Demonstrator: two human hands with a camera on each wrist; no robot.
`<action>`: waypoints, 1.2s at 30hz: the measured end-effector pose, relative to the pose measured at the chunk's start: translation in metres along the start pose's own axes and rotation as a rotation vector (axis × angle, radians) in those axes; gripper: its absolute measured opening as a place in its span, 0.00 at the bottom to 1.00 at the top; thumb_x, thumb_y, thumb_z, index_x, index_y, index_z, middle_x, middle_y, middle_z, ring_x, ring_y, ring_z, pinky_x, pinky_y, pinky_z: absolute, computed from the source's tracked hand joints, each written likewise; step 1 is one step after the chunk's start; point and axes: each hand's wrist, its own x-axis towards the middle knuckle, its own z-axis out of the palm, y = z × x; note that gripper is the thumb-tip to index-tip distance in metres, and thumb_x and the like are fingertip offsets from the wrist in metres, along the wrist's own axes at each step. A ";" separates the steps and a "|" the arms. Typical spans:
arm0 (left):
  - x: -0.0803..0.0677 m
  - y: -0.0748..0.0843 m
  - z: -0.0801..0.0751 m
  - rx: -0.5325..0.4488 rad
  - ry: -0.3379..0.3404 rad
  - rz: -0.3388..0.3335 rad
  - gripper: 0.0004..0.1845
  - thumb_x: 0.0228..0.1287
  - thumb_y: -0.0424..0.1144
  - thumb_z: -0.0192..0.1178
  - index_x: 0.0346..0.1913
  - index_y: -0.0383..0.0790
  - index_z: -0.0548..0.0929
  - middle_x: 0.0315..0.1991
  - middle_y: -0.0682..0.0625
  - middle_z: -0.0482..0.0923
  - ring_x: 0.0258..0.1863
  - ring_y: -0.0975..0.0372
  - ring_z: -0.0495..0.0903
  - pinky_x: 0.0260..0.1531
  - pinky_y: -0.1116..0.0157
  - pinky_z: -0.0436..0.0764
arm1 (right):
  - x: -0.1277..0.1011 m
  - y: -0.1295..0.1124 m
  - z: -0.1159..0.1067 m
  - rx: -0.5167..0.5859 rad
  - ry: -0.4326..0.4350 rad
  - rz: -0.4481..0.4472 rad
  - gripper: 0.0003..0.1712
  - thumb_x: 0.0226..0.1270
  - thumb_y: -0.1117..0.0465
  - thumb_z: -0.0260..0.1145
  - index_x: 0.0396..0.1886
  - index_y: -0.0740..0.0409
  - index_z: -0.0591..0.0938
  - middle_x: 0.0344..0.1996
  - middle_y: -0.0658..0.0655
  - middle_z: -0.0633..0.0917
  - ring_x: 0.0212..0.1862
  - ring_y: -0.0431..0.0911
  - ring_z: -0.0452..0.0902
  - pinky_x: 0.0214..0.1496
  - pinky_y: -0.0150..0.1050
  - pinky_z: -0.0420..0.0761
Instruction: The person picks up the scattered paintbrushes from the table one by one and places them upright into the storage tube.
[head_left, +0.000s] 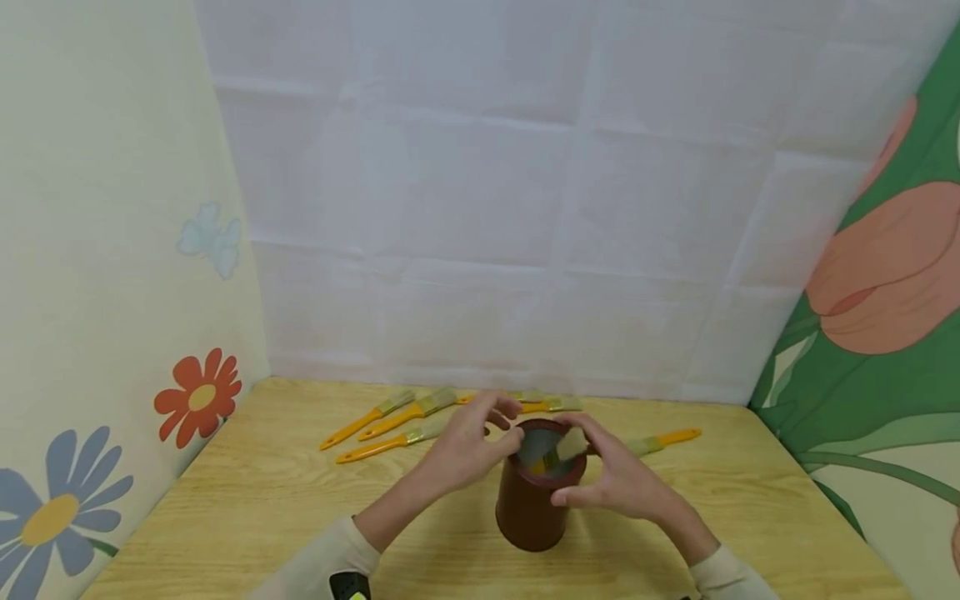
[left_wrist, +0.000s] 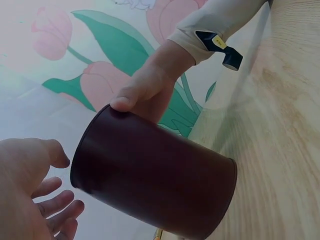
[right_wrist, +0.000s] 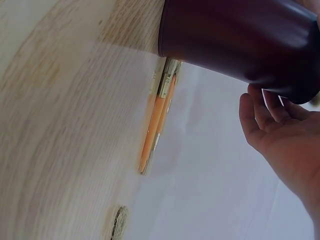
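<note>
A dark brown cylindrical cup (head_left: pixel 531 508) stands on the wooden table, its mouth facing up. Inside it is a paintbrush (head_left: pixel 572 444), bristles up and leaning against the right side of the rim. My right hand (head_left: pixel 622 479) holds the cup by its upper right side, thumb in front and fingers behind; the left wrist view shows that thumb (left_wrist: pixel 122 102) on the rim. My left hand (head_left: pixel 472 446) is beside the rim on the left, fingers loosely bent. A gap separates this left hand (left_wrist: pixel 25 185) from the cup (left_wrist: pixel 155 172) in the left wrist view.
Several orange-handled paintbrushes (head_left: pixel 393 444) lie on the table (head_left: pixel 255 500) left of and behind the cup. Another brush (head_left: pixel 671 437) lies behind the right hand. White sheeting (head_left: pixel 480 208) closes off the back, with flower-printed panels (head_left: pixel 892 275) at the sides.
</note>
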 end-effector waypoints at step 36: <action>-0.003 -0.099 -0.064 0.660 -0.019 -0.347 0.18 0.67 0.40 0.68 0.55 0.34 0.81 0.46 0.46 0.77 0.38 0.56 0.80 0.33 0.54 0.80 | 0.000 0.003 0.000 0.010 0.012 0.017 0.49 0.56 0.56 0.83 0.75 0.41 0.67 0.65 0.45 0.74 0.62 0.49 0.71 0.60 0.64 0.69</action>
